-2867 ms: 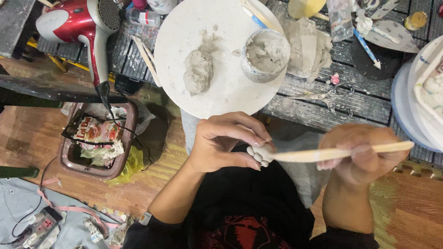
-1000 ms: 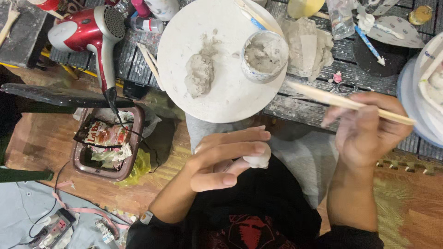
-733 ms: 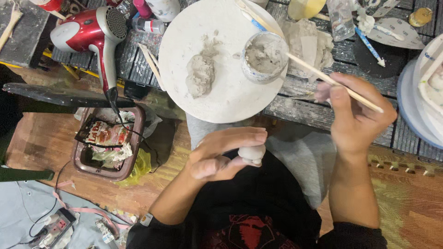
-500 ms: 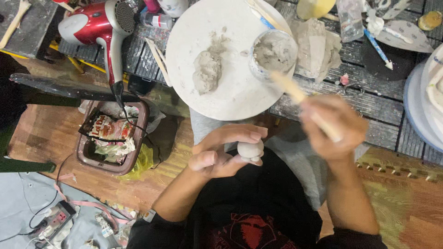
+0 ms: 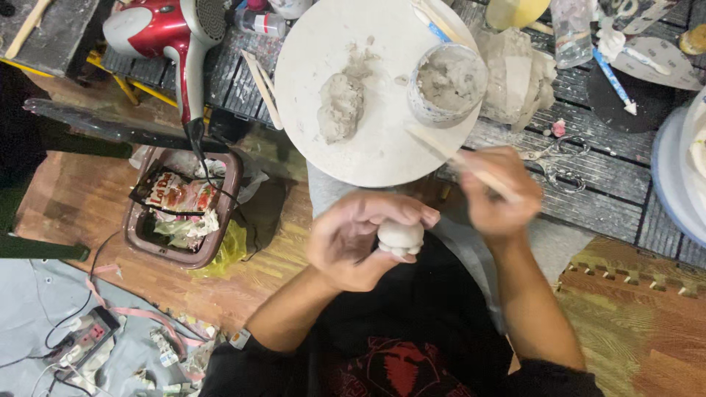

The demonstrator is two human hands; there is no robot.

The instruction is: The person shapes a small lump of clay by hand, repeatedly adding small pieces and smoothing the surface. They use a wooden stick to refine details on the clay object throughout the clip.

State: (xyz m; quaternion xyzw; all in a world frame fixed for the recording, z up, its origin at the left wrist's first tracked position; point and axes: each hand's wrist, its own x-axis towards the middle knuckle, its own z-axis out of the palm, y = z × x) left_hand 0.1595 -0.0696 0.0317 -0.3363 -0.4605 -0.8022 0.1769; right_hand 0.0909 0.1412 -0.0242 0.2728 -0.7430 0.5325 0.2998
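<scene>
1. Dark slatted boards make the work surface (image 5: 588,169) at 12 o'clock of the view, and below them is a wooden floor with a brown waste basket (image 5: 224,220) at 9 o'clock.
2. On the boards lies a round white board (image 5: 316,88) with a lump of grey clay (image 5: 340,106) on it, and a small cup of grey clay paste (image 5: 448,84) stands at its right edge.
3. A red hair dryer (image 5: 165,33) lies at 10 o'clock, and scissors (image 5: 548,154) are near 2 o'clock.
4. The left hand (image 5: 353,239) is curled around a small pale clay ball (image 5: 399,237), fingers bent closely on it, in front of the body.
5. The right hand (image 5: 496,195) grips a thin wooden stick (image 5: 445,151); the fingers are closed on it, but blurred.
6. The stick's long axis runs from the right hand toward 10 o'clock, its tip near the cup.
7. The ball lies at about 8 o'clock from the right hand, near but apart; the left hand is nearer, touching it.
</scene>
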